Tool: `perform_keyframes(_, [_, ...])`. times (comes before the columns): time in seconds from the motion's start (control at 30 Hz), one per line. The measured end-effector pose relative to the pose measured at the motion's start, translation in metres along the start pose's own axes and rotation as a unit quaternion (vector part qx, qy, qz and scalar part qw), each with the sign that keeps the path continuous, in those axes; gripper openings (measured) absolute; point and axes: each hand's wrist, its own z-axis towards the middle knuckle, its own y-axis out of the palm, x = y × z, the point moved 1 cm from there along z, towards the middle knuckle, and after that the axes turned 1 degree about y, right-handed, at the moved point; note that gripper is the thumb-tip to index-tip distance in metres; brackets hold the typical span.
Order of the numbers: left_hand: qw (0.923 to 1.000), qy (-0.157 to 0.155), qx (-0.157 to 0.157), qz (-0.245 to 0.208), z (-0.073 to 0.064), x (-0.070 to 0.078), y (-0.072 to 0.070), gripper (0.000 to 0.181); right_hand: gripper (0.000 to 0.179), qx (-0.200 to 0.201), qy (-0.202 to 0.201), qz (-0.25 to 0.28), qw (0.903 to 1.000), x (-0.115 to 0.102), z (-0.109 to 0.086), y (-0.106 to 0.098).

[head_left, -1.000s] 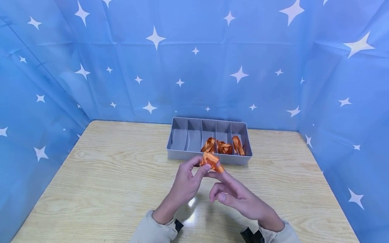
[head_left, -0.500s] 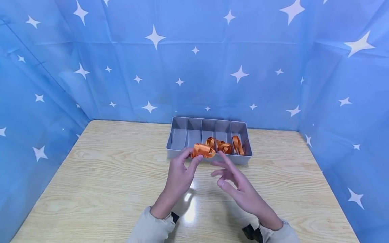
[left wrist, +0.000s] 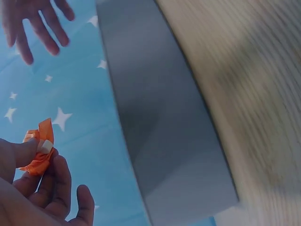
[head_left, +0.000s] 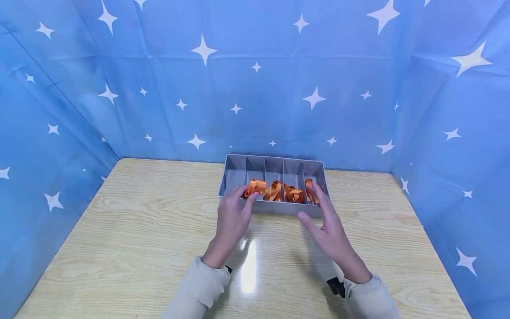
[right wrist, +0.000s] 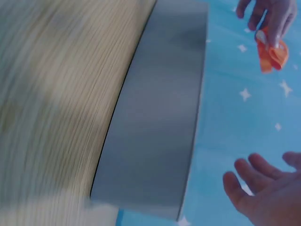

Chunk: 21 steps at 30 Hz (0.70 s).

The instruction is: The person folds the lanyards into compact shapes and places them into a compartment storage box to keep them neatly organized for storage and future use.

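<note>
My left hand (head_left: 233, 215) pinches a folded orange ribbon (head_left: 256, 187) between thumb and fingers, over the second compartment from the left of the grey divided box (head_left: 239, 204). In the left wrist view a small whitish piece (left wrist: 46, 147) shows on the ribbon by the thumb. My right hand (head_left: 328, 230) holds nothing; its fingers are spread and reach over the box's right end, overlapping the ribbon (head_left: 309, 188) in the rightmost compartment. More orange ribbons lie in the third compartment (head_left: 274, 191) and the fourth compartment (head_left: 295, 194).
The box stands near the back edge of a light wooden table (head_left: 151, 230). A blue curtain (head_left: 255, 88) with white stars hangs behind it and along both sides. The leftmost compartment (head_left: 234, 175) shows bare grey walls.
My left hand has carried the ribbon forward and left, from in front of the box to over it. My right hand has come away from that ribbon and moved right and forward.
</note>
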Motion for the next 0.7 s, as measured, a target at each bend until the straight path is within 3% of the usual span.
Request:
perform_keyframes(0.43, [0.9975, -0.054, -0.014, 0.044, 0.012, -0.026, 0.014, 0.022, 0.081, 0.007, 0.045, -0.108, 0.9931, 0.036, 0.011, -0.012])
perform_keyframes(0.7, [0.9953, -0.075, -0.027, 0.056, 0.015, -0.036, 0.021, 0.022, 0.082, -0.009, 0.081, -0.131, 0.9879, 0.054, 0.012, -0.013])
